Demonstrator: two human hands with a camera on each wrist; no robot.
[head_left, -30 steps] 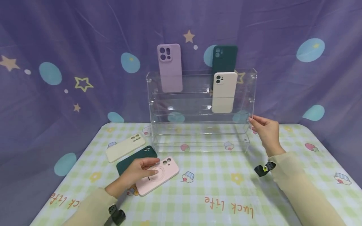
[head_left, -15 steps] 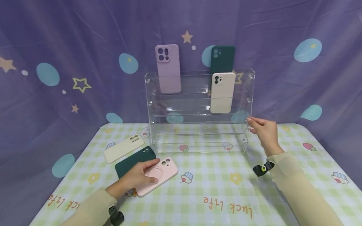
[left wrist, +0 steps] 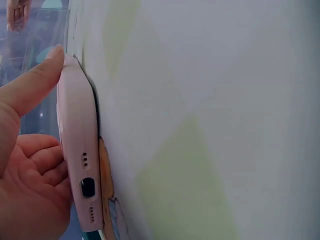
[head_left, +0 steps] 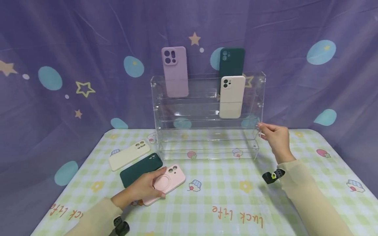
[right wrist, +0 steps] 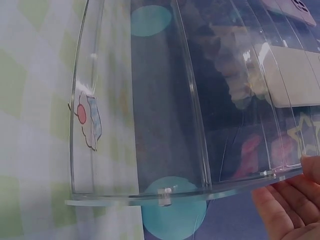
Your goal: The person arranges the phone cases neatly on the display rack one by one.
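My left hand (head_left: 143,185) lies across a pink phone case (head_left: 175,177) with a ring on its back, flat on the table. Its thumb is at the near long edge and the fingers reach over to the far edge, gripping the case by its sides. In the left wrist view the pink case's end (left wrist: 82,165) shows a port hole, close against the tablecloth. My right hand (head_left: 277,139) pinches the right side panel of a clear tiered display stand (head_left: 206,134). The right wrist view has the thumb and fingers of the right hand (right wrist: 292,205) at that panel's edge.
On the stand lean a lilac phone case (head_left: 177,77), a dark green case (head_left: 233,62) and a white case (head_left: 231,101). Left of the pink one lie a cream case (head_left: 128,157) and another dark green case (head_left: 138,170). A purple curtain (head_left: 295,82) hangs behind.
My left thumb has moved from the top of the pink case to its near edge, and the fingers now span the case. The right hand stays at the stand's side.
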